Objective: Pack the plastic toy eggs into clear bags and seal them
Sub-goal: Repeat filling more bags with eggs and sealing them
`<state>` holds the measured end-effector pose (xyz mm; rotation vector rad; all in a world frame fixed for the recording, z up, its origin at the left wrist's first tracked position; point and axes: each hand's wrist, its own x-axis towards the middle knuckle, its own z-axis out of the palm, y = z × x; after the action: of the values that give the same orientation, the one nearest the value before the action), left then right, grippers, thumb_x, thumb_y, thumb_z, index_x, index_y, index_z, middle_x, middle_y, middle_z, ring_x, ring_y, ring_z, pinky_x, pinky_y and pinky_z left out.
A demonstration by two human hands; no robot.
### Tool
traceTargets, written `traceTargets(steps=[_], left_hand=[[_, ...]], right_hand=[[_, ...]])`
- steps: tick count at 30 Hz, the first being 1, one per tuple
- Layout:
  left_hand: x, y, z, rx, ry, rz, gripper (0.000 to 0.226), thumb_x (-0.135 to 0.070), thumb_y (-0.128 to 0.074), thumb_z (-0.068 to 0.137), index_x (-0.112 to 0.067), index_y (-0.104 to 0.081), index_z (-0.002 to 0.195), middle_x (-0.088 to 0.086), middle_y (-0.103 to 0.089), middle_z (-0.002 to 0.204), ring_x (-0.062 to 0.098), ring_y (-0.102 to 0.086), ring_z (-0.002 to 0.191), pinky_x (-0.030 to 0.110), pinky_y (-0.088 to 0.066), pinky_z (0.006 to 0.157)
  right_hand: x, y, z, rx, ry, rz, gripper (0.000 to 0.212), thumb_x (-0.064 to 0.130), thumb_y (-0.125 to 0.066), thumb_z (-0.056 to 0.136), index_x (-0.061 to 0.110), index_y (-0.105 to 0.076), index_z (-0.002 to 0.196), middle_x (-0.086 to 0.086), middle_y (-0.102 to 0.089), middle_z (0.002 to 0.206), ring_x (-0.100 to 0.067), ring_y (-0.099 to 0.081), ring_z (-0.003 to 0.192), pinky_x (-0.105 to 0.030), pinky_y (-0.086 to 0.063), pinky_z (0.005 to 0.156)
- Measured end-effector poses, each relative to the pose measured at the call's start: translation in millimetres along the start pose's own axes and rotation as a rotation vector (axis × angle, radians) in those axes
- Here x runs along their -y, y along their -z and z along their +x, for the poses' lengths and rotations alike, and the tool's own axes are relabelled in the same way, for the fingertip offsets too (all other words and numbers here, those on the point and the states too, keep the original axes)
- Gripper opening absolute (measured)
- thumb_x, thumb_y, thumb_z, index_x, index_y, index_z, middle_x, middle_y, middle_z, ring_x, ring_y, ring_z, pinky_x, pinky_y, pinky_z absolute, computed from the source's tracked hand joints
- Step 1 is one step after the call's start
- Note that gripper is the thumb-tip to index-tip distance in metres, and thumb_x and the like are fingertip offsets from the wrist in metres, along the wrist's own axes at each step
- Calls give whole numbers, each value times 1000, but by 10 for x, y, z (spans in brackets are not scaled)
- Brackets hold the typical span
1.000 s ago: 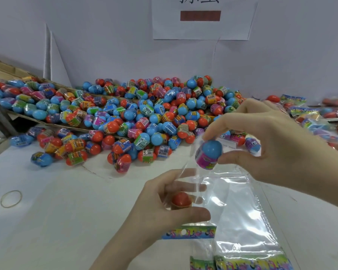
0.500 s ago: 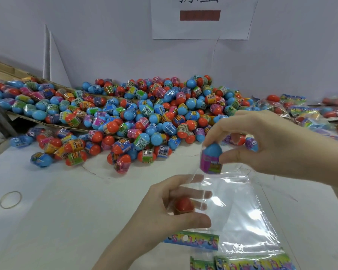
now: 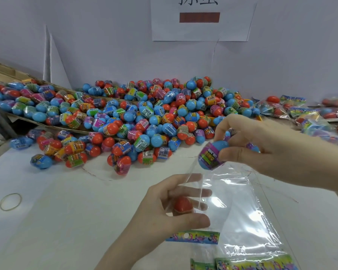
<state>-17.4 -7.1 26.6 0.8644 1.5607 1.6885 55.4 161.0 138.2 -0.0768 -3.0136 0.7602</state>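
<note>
My right hand (image 3: 265,147) pinches a blue toy egg with a purple wrapper (image 3: 210,155) just above the open mouth of a clear bag (image 3: 240,207). My left hand (image 3: 164,213) grips that bag near its mouth, fingers curled round a red egg (image 3: 182,204) seen through the plastic. The bag's colourful printed header (image 3: 193,237) hangs below my left thumb. A large heap of blue and red wrapped eggs (image 3: 141,117) lies behind on the white table.
Filled, sealed bags (image 3: 304,115) lie at the far right. More empty bags with printed headers (image 3: 248,264) sit at the bottom edge. A rubber band (image 3: 10,201) lies at the left. A flattened cardboard box (image 3: 12,75) holds eggs at the back left.
My right hand has lowered the blue egg towards the bag mouth and tilted it. My left hand has held the bag and red egg nearly still.
</note>
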Motion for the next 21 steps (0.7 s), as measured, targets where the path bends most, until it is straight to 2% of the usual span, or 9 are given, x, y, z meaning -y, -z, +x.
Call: traceTargets(steps=[3,5,8,10,12,14,16,18,21], left_hand=[[-10,-24,-3,-75,34,-22,48,-11,-75,57,-36,-68,98,-2,-74,90,18,-69,81,16,-47,54],[-21,-40,0,-109,47,-49,37,-15,-72,60,-25,-70,95,0,-74,89,19,-68,77,19,-48,52],[-50,-64,0,-123,37,-39,40,-22,-83,63,-24,-65,98,-3,-74,88,21,-66,76,20,-52,57],[-65,-73,-2,-128,32,-45,43,-28,-76,57,-24,-64,99,-3,-74,87,21,-66,76,20,-53,59],[-61,-75,-3,-129,25,-44,44,-29,-70,55,-23,-65,98,-2,-74,87,22,-65,76,22,-53,62],[-49,-75,-2,-128,22,-47,44,-30,-69,56,-22,-65,98,-1,-74,87,25,-63,75,23,-54,64],[-42,-74,-5,-130,17,-56,44,-32,-69,55,-22,-65,98,-1,-74,88,23,-64,74,23,-54,64],[-48,-78,-9,-131,10,-71,46,-34,-68,54,-22,-65,98,1,-74,87,22,-66,74,23,-54,64],[-59,-94,-8,-133,0,-80,42,-32,-69,59,-22,-64,99,0,-75,87,18,-68,75,22,-53,64]], right_hand=[[-7,-14,-39,4,7,124,41,60,-35,58,34,-40,88,30,-66,76,-3,-59,80,-17,-44,74],[-5,-26,-60,-31,46,198,43,63,-35,56,35,-42,89,32,-66,77,-4,-60,80,-17,-47,72],[-4,-53,-73,-117,51,304,40,61,-39,57,34,-47,86,26,-67,80,6,-59,77,-9,-44,66],[-27,-71,-60,-208,49,197,36,62,-39,55,37,-49,80,22,-65,77,7,-54,80,-11,-44,70],[-58,-81,-36,-296,70,-14,28,59,-40,57,40,-46,77,26,-52,75,13,-46,78,-4,-36,69],[-88,-87,-28,-369,101,-150,25,48,-54,65,32,-54,84,26,-44,78,10,-43,74,-6,-33,66],[-103,-94,-25,-409,124,-256,26,31,-65,68,17,-64,90,14,-52,79,-3,-42,69,-13,-32,65],[-99,-103,-31,-391,131,-331,26,21,-74,67,10,-67,90,0,-61,82,-16,-44,71,-26,-34,61],[-89,-111,-29,-311,170,-312,24,13,-77,66,12,-69,89,7,-61,80,-17,-44,73,-24,-37,61]])
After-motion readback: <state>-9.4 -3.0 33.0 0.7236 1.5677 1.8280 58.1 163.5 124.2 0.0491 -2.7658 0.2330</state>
